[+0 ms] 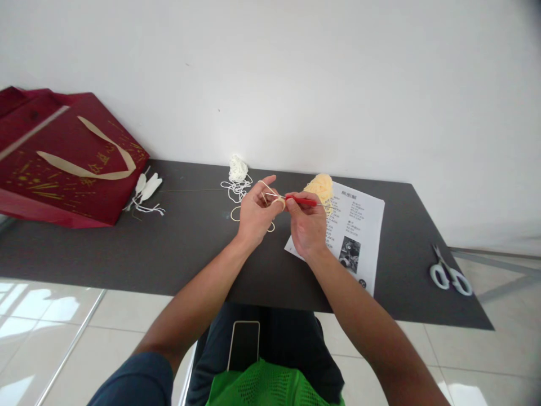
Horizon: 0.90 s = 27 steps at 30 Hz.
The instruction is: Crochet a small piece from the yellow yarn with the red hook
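On the dark table (169,248), far left, a red gift bag (71,163) lying flat, pale ribbon handle draped across it; just beside its corner, two small white tufts (147,189) with loose threads. At the back near the wall, a little heap of white yarn (238,167), strands trailing toward the hands. To the right, a printed sheet (359,225) with text and a small photo, and on its upper left corner a ball of yellow yarn (320,186). Well apart at the far right, white-handled scissors (450,276). Down on the lap, a phone (244,344) (screen dark) just above a piece of green mesh (270,386). Near left corner of the sheet hidden behind the right hand (307,225) – closed, thumb and fingers gripping a crochet hook (301,200) above the table: red handle, thin metal shaft pointing left. Left hand (253,214) half curled, index finger raised, pinching a small loop of yellow strand (276,201) right at the hook's shaft – more of it hanging down toward the table below.
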{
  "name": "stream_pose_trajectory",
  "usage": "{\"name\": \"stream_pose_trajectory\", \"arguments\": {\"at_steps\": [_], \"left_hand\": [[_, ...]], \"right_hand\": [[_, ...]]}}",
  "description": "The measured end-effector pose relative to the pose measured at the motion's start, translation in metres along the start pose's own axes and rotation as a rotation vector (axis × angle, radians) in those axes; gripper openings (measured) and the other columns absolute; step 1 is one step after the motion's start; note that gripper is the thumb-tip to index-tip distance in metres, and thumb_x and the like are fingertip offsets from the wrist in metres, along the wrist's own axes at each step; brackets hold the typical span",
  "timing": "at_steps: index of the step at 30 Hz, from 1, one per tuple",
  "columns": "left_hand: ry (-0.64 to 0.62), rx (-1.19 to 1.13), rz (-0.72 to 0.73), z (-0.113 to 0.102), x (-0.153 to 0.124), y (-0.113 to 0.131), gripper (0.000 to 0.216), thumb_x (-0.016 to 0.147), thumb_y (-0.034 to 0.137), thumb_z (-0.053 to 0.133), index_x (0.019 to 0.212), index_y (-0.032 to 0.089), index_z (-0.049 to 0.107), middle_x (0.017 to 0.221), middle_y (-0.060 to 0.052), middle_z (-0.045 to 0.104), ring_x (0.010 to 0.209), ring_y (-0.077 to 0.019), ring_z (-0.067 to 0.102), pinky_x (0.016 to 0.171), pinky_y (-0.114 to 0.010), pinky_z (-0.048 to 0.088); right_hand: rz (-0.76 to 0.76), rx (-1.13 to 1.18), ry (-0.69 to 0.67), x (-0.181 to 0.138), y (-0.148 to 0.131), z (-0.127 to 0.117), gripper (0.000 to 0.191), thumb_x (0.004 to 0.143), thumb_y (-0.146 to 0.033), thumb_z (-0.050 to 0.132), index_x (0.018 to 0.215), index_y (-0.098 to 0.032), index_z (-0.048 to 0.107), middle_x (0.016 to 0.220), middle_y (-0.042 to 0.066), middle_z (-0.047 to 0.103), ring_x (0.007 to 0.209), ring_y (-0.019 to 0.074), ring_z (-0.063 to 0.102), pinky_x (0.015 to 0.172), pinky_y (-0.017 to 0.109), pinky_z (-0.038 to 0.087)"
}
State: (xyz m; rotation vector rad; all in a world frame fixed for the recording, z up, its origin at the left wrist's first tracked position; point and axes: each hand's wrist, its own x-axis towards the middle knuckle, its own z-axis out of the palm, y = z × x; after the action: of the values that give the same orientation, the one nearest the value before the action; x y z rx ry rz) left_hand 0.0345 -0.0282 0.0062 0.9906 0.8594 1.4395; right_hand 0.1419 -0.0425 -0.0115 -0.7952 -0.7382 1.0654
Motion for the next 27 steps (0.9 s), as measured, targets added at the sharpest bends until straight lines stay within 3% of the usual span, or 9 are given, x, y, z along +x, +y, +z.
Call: {"name": "stream_pose_trajectory", "arguments": {"at_steps": [5, 18, 27], "left_hand": [[0.055, 0.001, 0.010, 0.001, 0.000, -0.002, 0.061, 0.067, 0.013, 0.083, 0.125, 0.022, 0.066, 0.080, 0.004, 0.065, 0.070, -0.0094, 0.060, 0.067, -0.024, 0.049], [0.046, 0.120, 0.034, 0.002, -0.003, 0.003, 0.082, 0.072, 0.013, 0.079, 0.149, 0.020, 0.050, 0.081, 0.004, 0.071, 0.067, -0.0099, 0.063, 0.067, -0.024, 0.050], [0.049, 0.123, 0.113, 0.002, -0.004, 0.006, 0.064, 0.074, 0.015, 0.077, 0.136, 0.020, 0.060, 0.079, 0.003, 0.065, 0.068, -0.0098, 0.059, 0.060, -0.024, 0.045]], "right_hand": [[0.008, -0.010, -0.021, 0.001, 0.000, -0.001, 0.027, 0.074, -0.029, 0.087, 0.089, -0.027, 0.065, 0.092, -0.003, 0.077, 0.084, 0.0149, 0.071, 0.081, 0.035, 0.061], [0.027, -0.009, -0.066, 0.003, -0.008, -0.004, 0.026, 0.077, -0.035, 0.088, 0.087, -0.026, 0.067, 0.089, -0.003, 0.076, 0.077, 0.0125, 0.068, 0.072, 0.029, 0.057], [0.044, 0.052, -0.062, 0.006, -0.012, -0.002, 0.025, 0.075, -0.033, 0.089, 0.084, -0.025, 0.067, 0.087, -0.003, 0.075, 0.068, 0.0100, 0.062, 0.065, 0.027, 0.053]]}}
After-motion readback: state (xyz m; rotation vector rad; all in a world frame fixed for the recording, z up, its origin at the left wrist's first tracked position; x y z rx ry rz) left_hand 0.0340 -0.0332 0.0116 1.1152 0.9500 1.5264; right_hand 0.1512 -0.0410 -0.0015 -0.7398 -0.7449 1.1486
